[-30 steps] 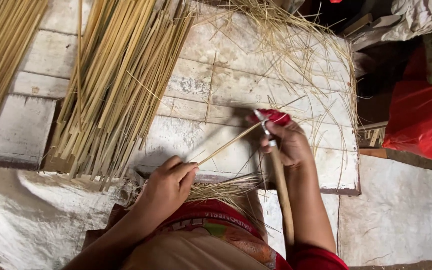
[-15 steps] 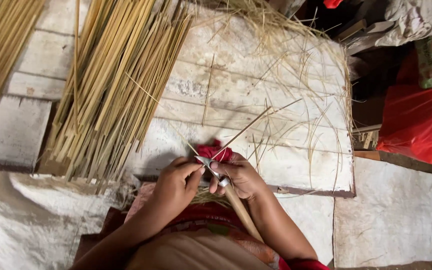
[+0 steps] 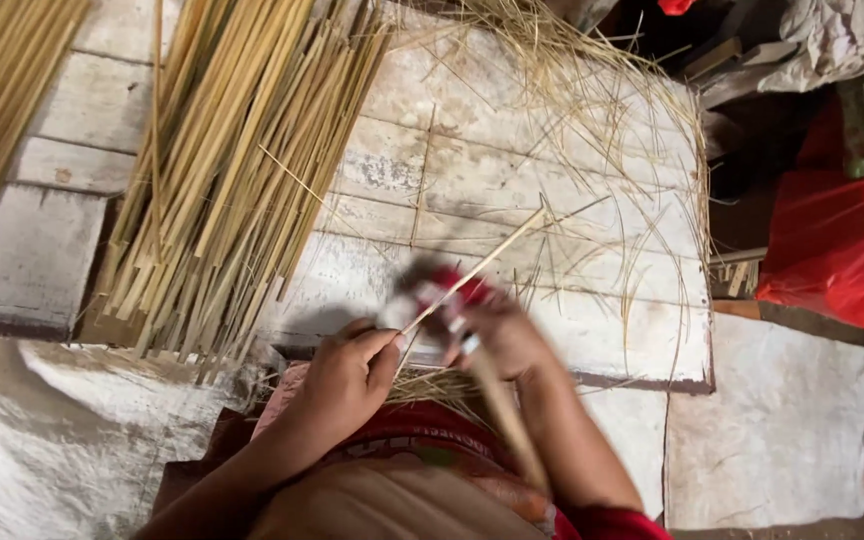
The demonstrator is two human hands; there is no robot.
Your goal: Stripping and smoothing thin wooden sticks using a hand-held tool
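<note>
Left hand (image 3: pixel 344 372) is closed, thumb and forefinger pinched on the near end of a thin bamboo strip (image 3: pixel 472 273). The strip runs up and to the right from that pinch, crosses in front of the right hand (image 3: pixel 500 335), and ends free over the white wooden board (image 3: pixel 472 150). The right hand is blurred; it is wrapped around a knife (image 3: pixel 457 320) with a long pale wooden handle that slants down toward the person's lap. A red cloth wrap (image 3: pixel 457 285) sits at the top of that fist, beside the blade. The blade appears to meet the strip just above the left hand's pinch, but blur prevents confirming the contact. The two hands stand close together, side by side, each clamped on its own item, above the near edge of the board.

Surroundings: a large bundle of split bamboo sticks (image 3: pixel 242 160) lies on the left part of the board, fanning toward the person. A second bundle (image 3: pixel 2 100) lies at the far left edge. Loose fine shavings (image 3: pixel 592 110) are scattered over the upper right of the board, and a smaller tuft of shavings (image 3: pixel 442 385) lies on the lap below the hands. A red plastic bag (image 3: pixel 842 250) rests at the right, well apart from the hands. A white sack (image 3: pixel 62 430) covers the ground at lower left.
</note>
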